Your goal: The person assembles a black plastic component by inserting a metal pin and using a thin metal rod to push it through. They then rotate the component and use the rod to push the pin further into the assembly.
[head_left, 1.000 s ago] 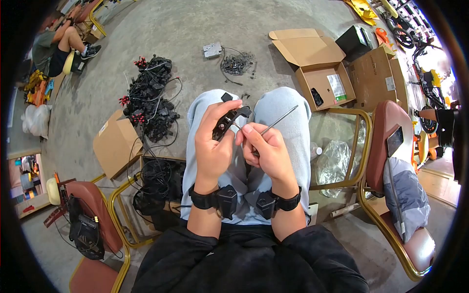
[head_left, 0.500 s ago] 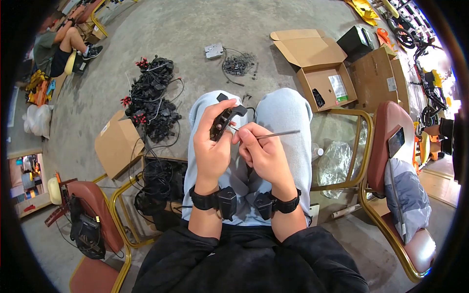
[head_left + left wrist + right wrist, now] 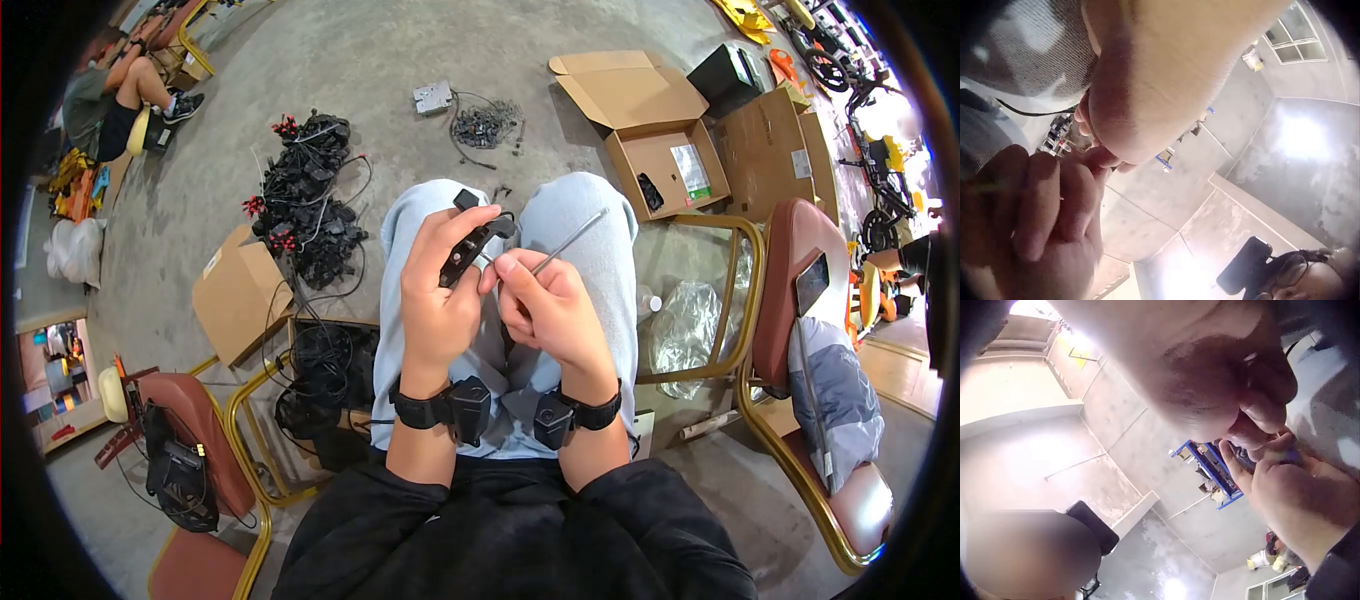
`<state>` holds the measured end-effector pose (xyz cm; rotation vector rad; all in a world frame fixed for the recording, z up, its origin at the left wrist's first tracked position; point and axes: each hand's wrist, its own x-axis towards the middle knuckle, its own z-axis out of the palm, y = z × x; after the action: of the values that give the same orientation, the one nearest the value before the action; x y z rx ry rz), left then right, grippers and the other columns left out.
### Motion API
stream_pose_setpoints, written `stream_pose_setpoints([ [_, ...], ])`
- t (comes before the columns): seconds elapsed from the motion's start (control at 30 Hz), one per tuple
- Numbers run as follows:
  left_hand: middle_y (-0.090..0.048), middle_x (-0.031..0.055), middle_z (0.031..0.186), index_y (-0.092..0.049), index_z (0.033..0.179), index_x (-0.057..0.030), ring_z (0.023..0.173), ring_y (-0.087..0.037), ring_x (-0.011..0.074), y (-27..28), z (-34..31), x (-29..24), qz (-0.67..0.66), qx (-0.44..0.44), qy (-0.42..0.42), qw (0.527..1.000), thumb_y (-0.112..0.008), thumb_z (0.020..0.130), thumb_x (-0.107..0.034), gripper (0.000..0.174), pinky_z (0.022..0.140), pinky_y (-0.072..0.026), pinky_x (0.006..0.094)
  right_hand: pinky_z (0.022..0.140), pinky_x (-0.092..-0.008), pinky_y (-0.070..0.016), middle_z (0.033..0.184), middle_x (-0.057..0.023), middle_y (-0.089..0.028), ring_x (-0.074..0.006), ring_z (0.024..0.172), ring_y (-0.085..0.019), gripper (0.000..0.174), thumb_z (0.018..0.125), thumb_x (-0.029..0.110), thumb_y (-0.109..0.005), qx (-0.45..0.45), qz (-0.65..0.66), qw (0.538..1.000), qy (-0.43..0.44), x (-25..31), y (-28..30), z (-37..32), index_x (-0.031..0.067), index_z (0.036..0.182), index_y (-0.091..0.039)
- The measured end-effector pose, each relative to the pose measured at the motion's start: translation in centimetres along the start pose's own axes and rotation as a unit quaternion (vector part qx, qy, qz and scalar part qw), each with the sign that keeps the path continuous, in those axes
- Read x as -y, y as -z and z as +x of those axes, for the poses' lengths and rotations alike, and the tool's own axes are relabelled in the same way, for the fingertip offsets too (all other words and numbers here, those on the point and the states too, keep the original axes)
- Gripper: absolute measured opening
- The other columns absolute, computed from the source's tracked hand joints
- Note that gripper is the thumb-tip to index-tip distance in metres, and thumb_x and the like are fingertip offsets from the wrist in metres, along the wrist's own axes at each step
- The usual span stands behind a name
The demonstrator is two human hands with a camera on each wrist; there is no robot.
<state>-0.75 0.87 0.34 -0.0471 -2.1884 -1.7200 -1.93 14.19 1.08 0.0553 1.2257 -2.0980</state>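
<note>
My left hand point(image 3: 436, 318) holds up a small black bracket-like part point(image 3: 462, 256) with screws in its face, fingers over its top and thumb below. From the right, my right hand point(image 3: 552, 312) pinches a metal hex key point(image 3: 574, 240) near its bend. The key's short end meets the black part, while its long arm slants up and right past the fingers. Both hands are close together above the knees. In the left wrist view, the left palm point(image 3: 1147, 81) hides most of the part; in the right wrist view, the right hand point(image 3: 1229, 375) covers the key.
A pile of black parts with red-tipped cables point(image 3: 310, 200) lies on the floor ahead left. Small dark pieces point(image 3: 487, 126) lie near a metal box point(image 3: 433, 98). An open carton point(image 3: 640, 150) stands ahead right. Chairs point(image 3: 800, 290) flank both sides, and a person point(image 3: 120, 100) sits far left.
The hex key's long arm swung down toward the right, then back up to slant up and right. The left hand and black part tilted slightly and returned. Both grips stayed.
</note>
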Motion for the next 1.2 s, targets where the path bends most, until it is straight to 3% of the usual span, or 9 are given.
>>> stream_pose_setpoints([
  [0.07,-0.055,0.0103,0.098,-0.059,0.108,-0.0028,0.088,-0.055,0.0198,-0.1,0.0,0.1,-0.014,-0.006,0.001,1.000,-0.043,0.064,0.017,0.051,0.077,-0.0427,0.0251,0.040,-0.0202,-0.0260,0.049,0.0032,-0.044,-0.0033,0.041,-0.033,0.027,0.095,0.022,-0.046,-0.030,-0.044,0.998,0.018,-0.7,-0.4,0.3,0.0006,0.084,-0.057],
  [0.13,-0.056,0.0102,0.098,-0.059,0.108,-0.0026,0.088,-0.055,0.0193,-0.1,0.0,0.2,-0.028,-0.011,0.003,1.000,-0.043,0.064,0.017,0.051,0.077,-0.0428,0.0249,0.041,-0.0203,-0.0262,0.050,0.0035,-0.044,-0.0035,0.042,-0.033,0.027,0.095,0.022,-0.046,-0.122,-0.217,0.951,0.184,-1.8,-0.7,0.7,0.0009,0.082,-0.058],
  [0.27,-0.055,0.0099,0.098,-0.059,0.107,-0.0018,0.086,-0.055,0.0174,-0.1,0.1,-0.2,-0.073,-0.030,0.046,0.996,-0.043,0.065,0.017,0.049,0.076,-0.0427,0.0239,0.043,-0.0199,-0.0261,0.050,0.0041,-0.043,-0.0036,0.043,-0.033,0.028,0.095,0.023,-0.047,-0.127,-0.245,0.940,0.200,-1.1,-0.7,0.3,0.0011,0.081,-0.058],
  [0.33,-0.055,0.0096,0.098,-0.059,0.106,-0.0015,0.085,-0.054,0.0167,-0.1,0.2,-0.4,-0.080,-0.037,0.046,0.995,-0.043,0.065,0.017,0.048,0.075,-0.0426,0.0235,0.041,-0.0198,-0.0262,0.048,0.0037,-0.042,-0.0038,0.042,-0.033,0.029,0.095,0.024,-0.047,-0.076,-0.139,0.984,0.083,-0.6,-0.3,0.1,0.0007,0.081,-0.058],
  [0.43,-0.055,0.0096,0.097,-0.059,0.106,-0.0021,0.084,-0.054,0.0176,-0.1,0.1,0.0,-0.037,-0.023,0.021,0.999,-0.043,0.065,0.017,0.048,0.075,-0.0424,0.0238,0.039,-0.0203,-0.0261,0.046,0.0028,-0.042,-0.0040,0.040,-0.033,0.030,0.095,0.025,-0.047,-0.027,-0.044,0.998,0.022,0.0,0.0,-0.2,0.0000,0.082,-0.058],
  [0.63,-0.054,0.0102,0.096,-0.061,0.105,-0.0040,0.085,-0.054,0.0201,0.0,-0.2,0.2,-0.021,-0.005,0.004,1.000,-0.042,0.064,0.017,0.050,0.073,-0.0423,0.0243,0.034,-0.0213,-0.0222,0.041,0.0026,-0.036,-0.0052,0.033,-0.026,0.032,0.096,0.023,-0.042,-0.017,0.028,0.999,-0.005,0.2,0.0,-0.1,-0.0019,0.080,-0.055],
  [0.73,-0.055,0.0069,0.100,-0.059,0.107,-0.0021,0.090,-0.055,0.0144,0.0,-0.2,0.1,-0.007,0.013,0.008,1.000,-0.045,0.070,0.015,0.043,0.080,-0.0452,0.0257,0.033,-0.0213,-0.0207,0.040,0.0032,-0.034,-0.0054,0.032,-0.024,0.033,0.096,0.023,-0.040,0.008,0.048,0.998,-0.029,0.4,0.3,-0.2,-0.0016,0.079,-0.055],
  [0.9,-0.054,0.0106,0.097,-0.061,0.107,-0.0048,0.083,-0.054,0.0198,-0.1,-0.2,-0.1,-0.024,0.008,0.001,1.000,-0.041,0.062,0.019,0.054,0.073,-0.0423,0.0245,0.032,-0.0212,-0.0205,0.040,0.0032,-0.032,-0.0056,0.031,-0.024,0.033,0.096,0.022,-0.040,0.015,0.069,0.997,-0.039,0.4,0.5,-0.2,-0.0014,0.079,-0.055],
  [1.2,-0.054,0.0106,0.097,-0.059,0.108,-0.0044,0.083,-0.053,0.0190,-0.1,0.0,-0.1,-0.030,0.016,0.003,0.999,-0.041,0.063,0.018,0.054,0.074,-0.0423,0.0249,0.033,-0.0209,-0.0220,0.040,0.0027,-0.034,-0.0059,0.032,-0.026,0.033,0.097,0.023,-0.041,0.003,0.062,0.998,-0.024,0.4,0.3,0.0,-0.0008,0.079,-0.055],
])
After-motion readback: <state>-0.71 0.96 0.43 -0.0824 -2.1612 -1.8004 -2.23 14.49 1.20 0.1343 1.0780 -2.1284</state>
